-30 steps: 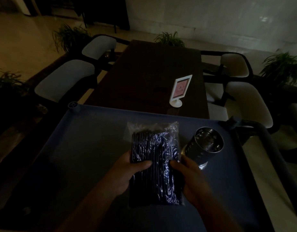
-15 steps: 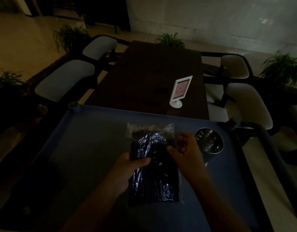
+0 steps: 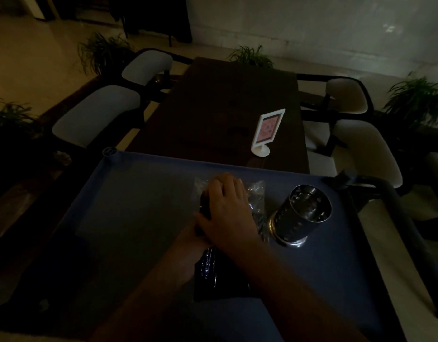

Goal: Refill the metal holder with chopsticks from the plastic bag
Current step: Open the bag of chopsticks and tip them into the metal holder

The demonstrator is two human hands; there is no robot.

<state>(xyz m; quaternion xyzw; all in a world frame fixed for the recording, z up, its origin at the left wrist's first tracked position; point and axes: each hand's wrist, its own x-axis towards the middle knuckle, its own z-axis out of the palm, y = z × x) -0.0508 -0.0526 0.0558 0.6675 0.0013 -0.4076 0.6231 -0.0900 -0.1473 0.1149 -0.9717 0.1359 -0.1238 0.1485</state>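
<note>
Chopsticks sit bagged on our blue cart tray (image 3: 129,218); the plastic bag (image 3: 213,275) lies just beside the empty metal holder (image 3: 303,214). Our right hand (image 3: 228,213) lies flat across it, our left hand (image 3: 188,236) mostly hidden, its grip unclear. We'd best pin the bag and open its far end.

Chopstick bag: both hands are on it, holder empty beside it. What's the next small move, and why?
Probably pull the plastic bag's far end open. The right hand lies over that end, the left hand, mostly hidden, grips beneath; no chopsticks are out, and the metal holder stands upright just right.
</note>
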